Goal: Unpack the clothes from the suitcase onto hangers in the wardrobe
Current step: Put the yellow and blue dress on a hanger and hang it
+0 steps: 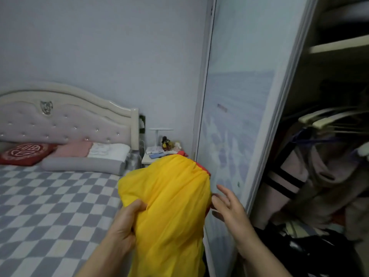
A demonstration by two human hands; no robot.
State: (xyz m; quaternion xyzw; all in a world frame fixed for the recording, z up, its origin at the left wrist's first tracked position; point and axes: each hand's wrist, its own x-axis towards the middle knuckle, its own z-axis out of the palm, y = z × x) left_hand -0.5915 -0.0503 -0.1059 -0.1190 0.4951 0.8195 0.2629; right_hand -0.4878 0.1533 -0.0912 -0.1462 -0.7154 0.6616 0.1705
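A yellow sheer garment (pixel 169 204) with a red edge at its top right hangs bunched in front of me. My left hand (pixel 124 226) grips a fold of it from the left side. My right hand (pixel 227 204) is beside the garment's right edge with fingers spread and relaxed, fingertips near the fabric, holding nothing. The open wardrobe (pixel 327 156) stands to the right, with hangers (pixel 319 120) and hung clothes inside. The suitcase is not in view.
The wardrobe's sliding door (pixel 235 116) stands just right of the garment. A bed (pixel 50 196) with a checked cover and pillows fills the left. A bedside table (pixel 159 154) with small items sits by the wall. Dark clothes (pixel 299 248) pile at the wardrobe's bottom.
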